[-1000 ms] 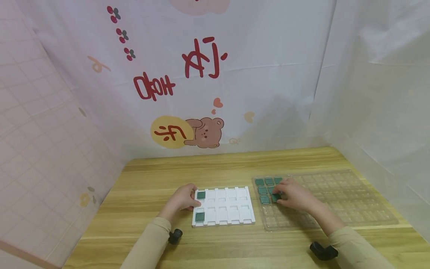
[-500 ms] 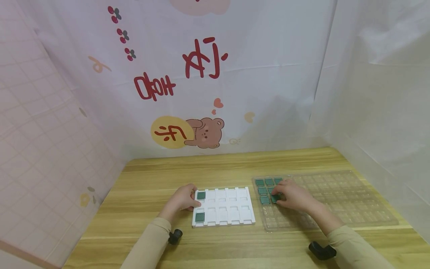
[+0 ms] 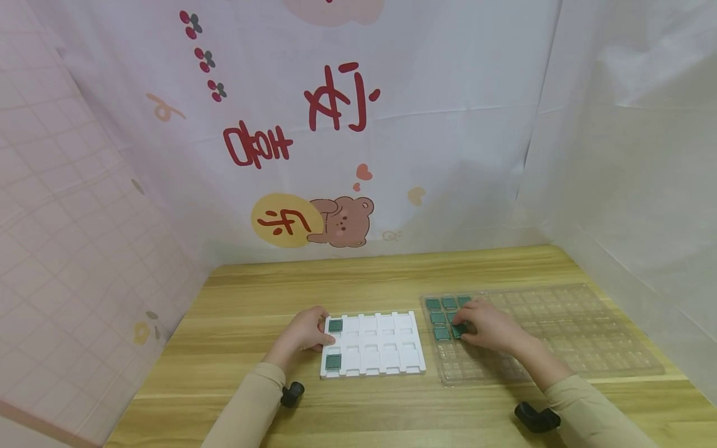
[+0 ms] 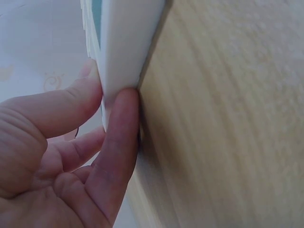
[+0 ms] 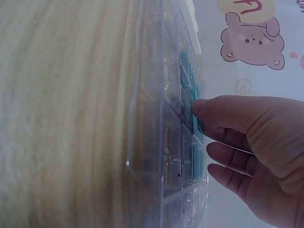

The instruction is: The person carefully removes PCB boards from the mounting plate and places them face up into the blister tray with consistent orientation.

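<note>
A white plastic tray (image 3: 372, 359) with two rows of pockets lies on the table, a small green circuit board (image 3: 335, 325) and a second board (image 3: 333, 361) in its leftmost pockets. My left hand (image 3: 305, 330) holds the tray's left edge, thumb on top; the left wrist view shows fingers (image 4: 121, 142) against its side. To the right, my right hand (image 3: 488, 325) reaches over a clear plastic tray (image 3: 560, 339). Its thumb and forefinger pinch a green circuit board (image 3: 458, 330) that sits at its pocket. The forefinger is partly hidden in the right wrist view.
Several more green boards (image 3: 437, 318) fill pockets at the clear tray's left end. A wooden table (image 3: 358, 410) carries both trays. White printed cloth (image 3: 448, 155) hangs behind and at the sides. Black wrist-worn pieces (image 3: 538, 417) stick out near both sleeves.
Little differs. The right fingers have shifted very slightly at the same board; the left hand and white tray stay where they were.
</note>
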`<state>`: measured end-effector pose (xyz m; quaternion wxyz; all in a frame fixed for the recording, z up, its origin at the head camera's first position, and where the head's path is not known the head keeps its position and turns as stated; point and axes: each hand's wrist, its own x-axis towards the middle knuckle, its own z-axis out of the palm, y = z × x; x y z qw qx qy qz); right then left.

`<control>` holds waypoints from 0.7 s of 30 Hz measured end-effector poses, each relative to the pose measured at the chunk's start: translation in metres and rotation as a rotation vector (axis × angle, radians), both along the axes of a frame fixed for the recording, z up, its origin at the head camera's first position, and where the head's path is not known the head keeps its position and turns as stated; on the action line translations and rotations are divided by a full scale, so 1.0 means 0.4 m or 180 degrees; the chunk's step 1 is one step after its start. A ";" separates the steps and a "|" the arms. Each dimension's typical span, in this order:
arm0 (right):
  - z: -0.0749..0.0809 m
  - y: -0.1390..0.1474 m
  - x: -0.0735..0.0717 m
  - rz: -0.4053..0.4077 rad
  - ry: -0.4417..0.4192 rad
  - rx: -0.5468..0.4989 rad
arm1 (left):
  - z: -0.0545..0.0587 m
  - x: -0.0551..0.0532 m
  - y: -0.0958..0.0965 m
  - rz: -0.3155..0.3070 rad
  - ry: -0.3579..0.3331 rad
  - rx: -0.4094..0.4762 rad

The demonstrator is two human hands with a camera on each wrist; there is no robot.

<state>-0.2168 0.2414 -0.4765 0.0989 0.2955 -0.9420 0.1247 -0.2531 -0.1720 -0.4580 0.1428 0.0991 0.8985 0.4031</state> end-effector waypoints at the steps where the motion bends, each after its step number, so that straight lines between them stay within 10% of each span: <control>1: 0.000 0.000 0.000 -0.0004 -0.0005 0.0004 | 0.000 0.000 0.000 -0.0003 -0.0001 0.0000; 21: -0.003 -0.002 0.008 -0.0098 -0.0087 -0.0065 | -0.002 -0.002 0.001 0.0004 0.0021 -0.0035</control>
